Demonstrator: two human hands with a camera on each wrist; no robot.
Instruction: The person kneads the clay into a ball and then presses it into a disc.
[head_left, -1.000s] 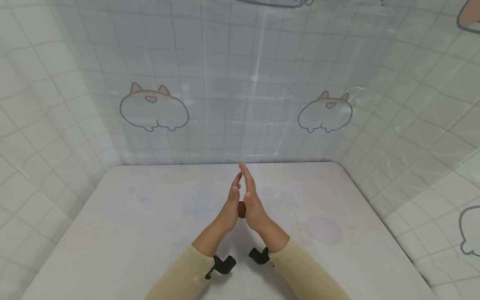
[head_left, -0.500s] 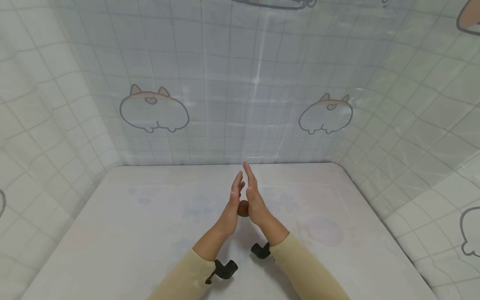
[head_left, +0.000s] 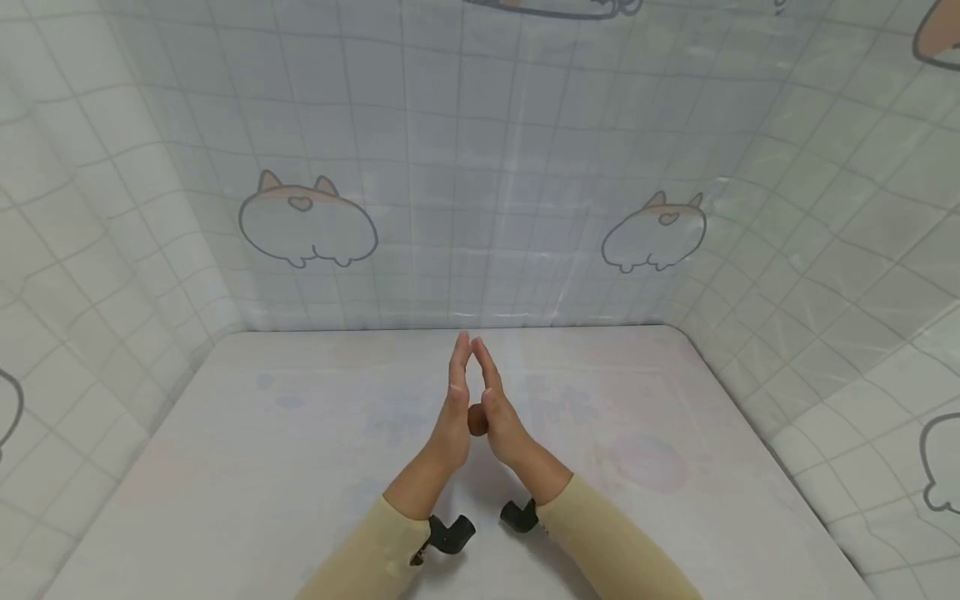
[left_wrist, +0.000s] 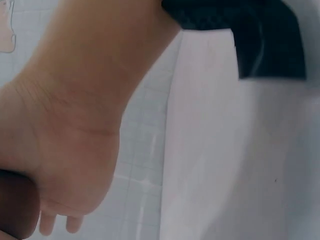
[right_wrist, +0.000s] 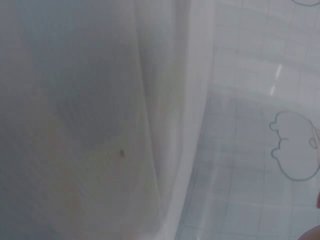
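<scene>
A smooth brown ball (head_left: 477,420), its material unclear, sits between the two palms above the table. My left hand (head_left: 452,417) presses it from the left with straight fingers pointing forward. From the right side my right hand (head_left: 504,423) presses flat against it, fingertips leaning in close to the left ones. The left wrist view has the ball (left_wrist: 17,207) at its lower left edge, against the left palm (left_wrist: 70,155). Only a sliver of the right hand (right_wrist: 311,235) enters the right wrist view at the lower right corner.
A white table (head_left: 300,467) with faint pastel prints lies below. Gridded sheeting (head_left: 450,167) with cartoon animal drawings walls off the back and both sides. Black wrist mounts (head_left: 452,534) stick out from the pale yellow sleeves (head_left: 375,550).
The palms slide against each other: the left hand has gone forward, the right hand back toward the body. Ball and hands have shifted slightly left over the last half second.
</scene>
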